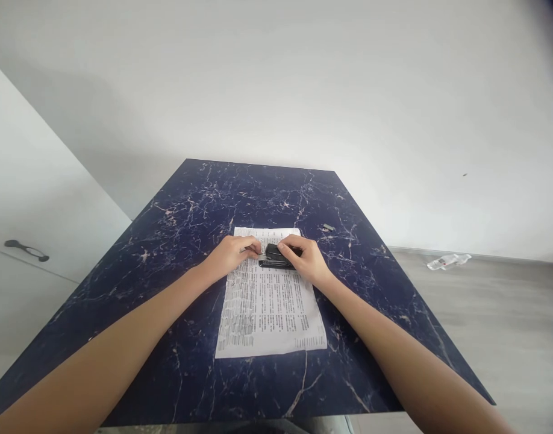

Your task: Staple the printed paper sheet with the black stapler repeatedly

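A black stapler lies across a printed sheet of paper, its front end pointing left. My right hand is closed around the rear of the stapler, thumb on top. At the front end, my left hand has its fingers pinched together over the paper. A small greyish piece shows between those fingertips and the stapler. What the left fingers hold, if anything, is too small and hidden to name.
The dark blue marbled table stands by a pale wall. A small greenish-grey object lies beyond the paper to the right. Clear crumpled plastic is on the floor at right. A cabinet handle shows at left.
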Demonstrator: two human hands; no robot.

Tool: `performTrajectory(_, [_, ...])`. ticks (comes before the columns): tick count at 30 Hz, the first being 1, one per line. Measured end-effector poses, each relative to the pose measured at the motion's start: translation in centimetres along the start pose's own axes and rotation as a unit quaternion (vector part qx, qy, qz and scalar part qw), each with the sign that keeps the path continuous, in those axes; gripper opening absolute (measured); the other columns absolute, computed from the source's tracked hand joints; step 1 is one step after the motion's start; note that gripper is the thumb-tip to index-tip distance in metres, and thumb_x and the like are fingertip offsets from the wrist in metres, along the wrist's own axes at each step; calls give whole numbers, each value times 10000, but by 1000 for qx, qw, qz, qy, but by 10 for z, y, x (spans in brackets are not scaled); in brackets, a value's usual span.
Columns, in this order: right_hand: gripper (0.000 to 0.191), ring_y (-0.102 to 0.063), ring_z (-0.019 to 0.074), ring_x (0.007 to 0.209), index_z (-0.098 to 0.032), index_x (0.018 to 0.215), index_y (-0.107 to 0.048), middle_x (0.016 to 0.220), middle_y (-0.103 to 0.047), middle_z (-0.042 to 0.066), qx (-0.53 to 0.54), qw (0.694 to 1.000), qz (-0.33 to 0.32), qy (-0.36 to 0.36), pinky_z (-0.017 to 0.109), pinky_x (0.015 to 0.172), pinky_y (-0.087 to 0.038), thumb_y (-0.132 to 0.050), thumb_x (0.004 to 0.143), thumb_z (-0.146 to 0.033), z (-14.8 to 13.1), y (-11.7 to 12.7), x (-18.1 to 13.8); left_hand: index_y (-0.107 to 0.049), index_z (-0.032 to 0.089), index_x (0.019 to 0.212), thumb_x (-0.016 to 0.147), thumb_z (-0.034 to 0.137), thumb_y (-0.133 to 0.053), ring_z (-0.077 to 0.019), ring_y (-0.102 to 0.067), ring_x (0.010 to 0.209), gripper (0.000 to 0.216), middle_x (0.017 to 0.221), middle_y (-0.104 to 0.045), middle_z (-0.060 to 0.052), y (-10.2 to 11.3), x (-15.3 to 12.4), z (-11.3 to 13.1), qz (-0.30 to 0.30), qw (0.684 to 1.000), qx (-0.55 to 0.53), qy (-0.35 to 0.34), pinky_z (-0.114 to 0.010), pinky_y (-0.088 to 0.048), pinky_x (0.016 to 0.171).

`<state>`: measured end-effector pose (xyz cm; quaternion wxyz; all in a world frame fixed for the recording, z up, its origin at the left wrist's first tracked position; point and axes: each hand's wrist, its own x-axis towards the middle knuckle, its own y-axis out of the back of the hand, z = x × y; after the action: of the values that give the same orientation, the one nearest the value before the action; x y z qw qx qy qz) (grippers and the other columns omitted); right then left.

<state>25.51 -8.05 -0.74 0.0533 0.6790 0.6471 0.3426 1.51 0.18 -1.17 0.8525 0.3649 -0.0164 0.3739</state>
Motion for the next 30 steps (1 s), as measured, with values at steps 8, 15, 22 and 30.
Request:
performTrajectory(8, [314,-644,186,761,-230,838,-700,837,-720,26,-12,1000,-14,6,333,716,-463,-566,1028,-441,-1,-4,2,-680,214,998,947,123,-595,-195,-749,849,134,920,-778,-30,-12,6,9,14,999,46,-17,-332,-592,781])
performTrajectory(15, [304,-676,208,835,-230,1005,-743,927,-750,48,-42,997,-52,49,337,754,-500,-723,925,-523,-4,0,0,-673,223,994,950,178,-636,-209,-718,900,74,960,-756,-25,-6,4,3,12,996,88,-19,-364,-565,826])
performTrajectory(22, [272,-718,231,844,-226,1084,-751,1001,-782,62,-71,997,15,7,361,757,-553,-769,892,-418,-10,9,-2,-613,208,1351,1052,434,-511,-326,-537,1366,388,1411,-641,-137,-4,3,-3,93,971,219,0,-568,-387,1160])
performTrajectory(30, [270,-730,297,874,-216,1055,-794,969,-794,84,-213,965,103,-113,441,814,-555,-741,855,-390,29,72,6,-504,188,1368,1018,366,-550,-337,-554,1249,395,1318,-594,-142,-3,1,-9,11,962,269,47,-573,-403,1112])
